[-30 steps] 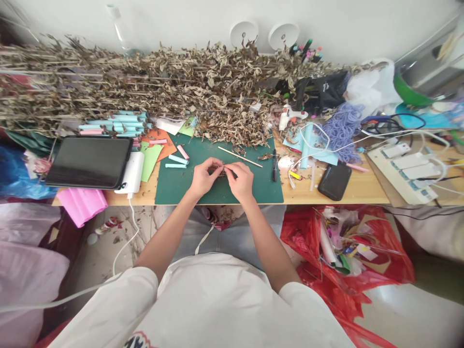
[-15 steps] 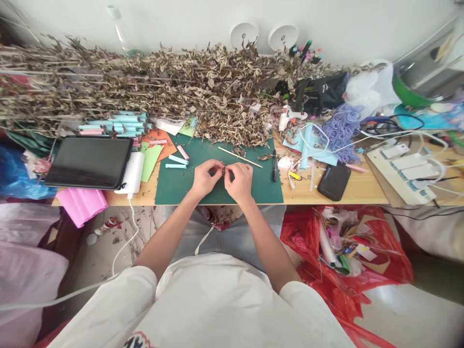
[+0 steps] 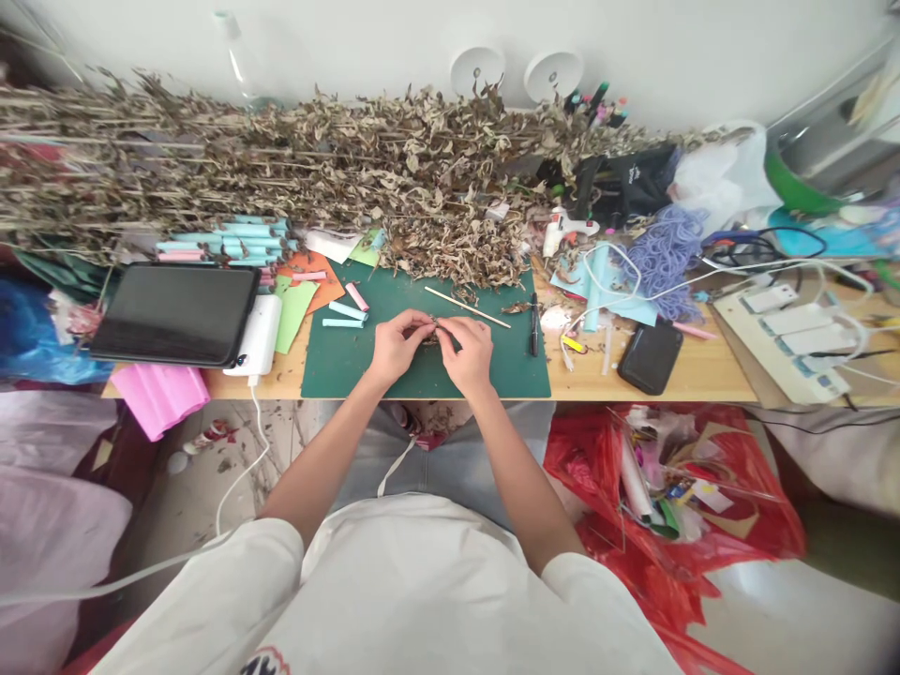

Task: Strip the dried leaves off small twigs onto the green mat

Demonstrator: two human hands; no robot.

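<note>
My left hand (image 3: pixel 399 349) and my right hand (image 3: pixel 465 352) meet over the green cutting mat (image 3: pixel 344 367), fingers closed in a pinch. Between the fingertips is a small brown bit of dried leaf (image 3: pixel 431 339), mostly covered by the fingers. Beyond the hands lies a thin wooden stick (image 3: pixel 468 307), slanting across the mat. Left of my left hand are two pale blue paper rolls (image 3: pixel 344 322) and a pink paper roll (image 3: pixel 357 297). A black pen (image 3: pixel 533 324) rests at the mat's right edge. Loose dried leaves (image 3: pixel 457 248) cover the mat's far side.
Dried leafy stalks (image 3: pixel 281 159) are heaped along the wall. A tablet (image 3: pixel 175 314) and a white power bank (image 3: pixel 257 342) lie at left. Rightward are a glue gun (image 3: pixel 566 228), purple yarn (image 3: pixel 665 248), a black phone-like device (image 3: pixel 651 356) and a power strip (image 3: pixel 780 342). A red bag (image 3: pixel 766 497) hangs below.
The fingertips have shifted slightly around the leaf bit, and my right hand's fingers are drawn closer to the left's. The surrounding things stay put; the view moved a little.
</note>
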